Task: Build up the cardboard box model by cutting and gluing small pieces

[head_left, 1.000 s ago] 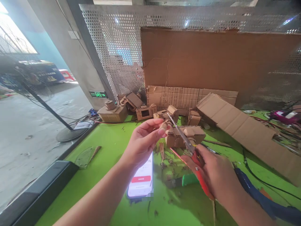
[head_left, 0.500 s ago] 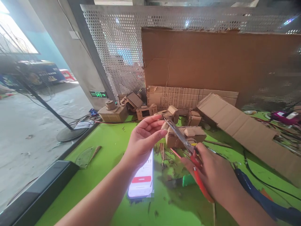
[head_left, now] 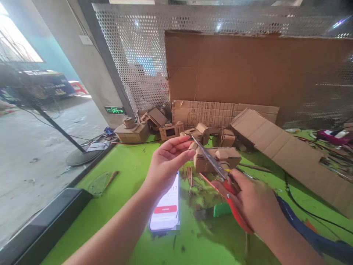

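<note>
My left hand (head_left: 168,160) is raised over the green table, its thumb and fingertips closed around a small tan piece, apparently cardboard (head_left: 192,146), mostly hidden by the fingers. My right hand (head_left: 253,198) grips a pair of scissors (head_left: 211,160) by the red handles. Their blades look nearly together and point up and left, the tips close to my left fingertips. Just behind the blades sits a camera-shaped cardboard model (head_left: 204,162). Beneath my left wrist lies a lit phone (head_left: 164,217). A green-handled tool (head_left: 222,210) rests below the scissors.
More cardboard models (head_left: 168,131) and a cardboard box (head_left: 132,133) line the table's back. A long cardboard strip (head_left: 289,158) slants across the right. Scraps litter the middle. A blue-handled tool (head_left: 309,228) lies right, a clear protractor (head_left: 98,184) left, beside a dark bar (head_left: 49,224).
The scissor blades have come closer together, and the red handles have shifted in my right hand. My left hand stays nearly in place.
</note>
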### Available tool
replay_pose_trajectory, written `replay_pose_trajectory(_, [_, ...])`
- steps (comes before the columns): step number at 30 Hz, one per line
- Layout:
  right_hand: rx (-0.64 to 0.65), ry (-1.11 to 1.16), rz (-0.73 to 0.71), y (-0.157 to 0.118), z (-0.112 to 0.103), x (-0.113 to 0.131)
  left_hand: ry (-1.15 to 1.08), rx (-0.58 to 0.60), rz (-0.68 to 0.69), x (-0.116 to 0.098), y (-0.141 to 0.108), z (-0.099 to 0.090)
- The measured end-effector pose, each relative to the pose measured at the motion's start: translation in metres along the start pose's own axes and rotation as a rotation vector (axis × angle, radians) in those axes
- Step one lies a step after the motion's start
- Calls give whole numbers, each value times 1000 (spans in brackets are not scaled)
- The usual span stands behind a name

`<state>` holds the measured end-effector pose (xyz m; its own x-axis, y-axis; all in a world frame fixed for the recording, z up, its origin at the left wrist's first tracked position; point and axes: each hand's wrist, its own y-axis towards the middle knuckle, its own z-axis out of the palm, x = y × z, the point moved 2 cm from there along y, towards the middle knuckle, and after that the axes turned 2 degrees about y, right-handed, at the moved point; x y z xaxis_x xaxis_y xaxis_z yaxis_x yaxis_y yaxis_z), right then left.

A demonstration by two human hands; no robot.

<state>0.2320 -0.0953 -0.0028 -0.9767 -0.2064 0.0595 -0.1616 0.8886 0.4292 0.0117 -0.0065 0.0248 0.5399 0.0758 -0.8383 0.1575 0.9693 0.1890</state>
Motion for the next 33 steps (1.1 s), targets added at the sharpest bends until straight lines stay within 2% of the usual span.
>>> replay_pose_trajectory(5, [-15, 62, 20, 1, -2, 1, -23, 3, 6, -2, 0, 1])
replay_pose_trajectory(9, [11, 115, 84, 2, -5, 6, -9, -10, 19, -3, 1, 1])
replay_pose_trajectory(19, [102, 245, 113, 2, -3, 8, -12, -12, 24, -1, -1, 1])
replay_pose_trajectory(26, [66, 245, 73, 2, -2, 11, -14, 39, 18, 0, -1, 1])
replay_pose_trajectory(29, [83, 228, 74, 2, -1, 11, -3, 76, 21, 0, -1, 2])
replay_pose_trajectory(33, [121, 241, 99, 3, 0, 8, -3, 54, 15, 1, -1, 1])
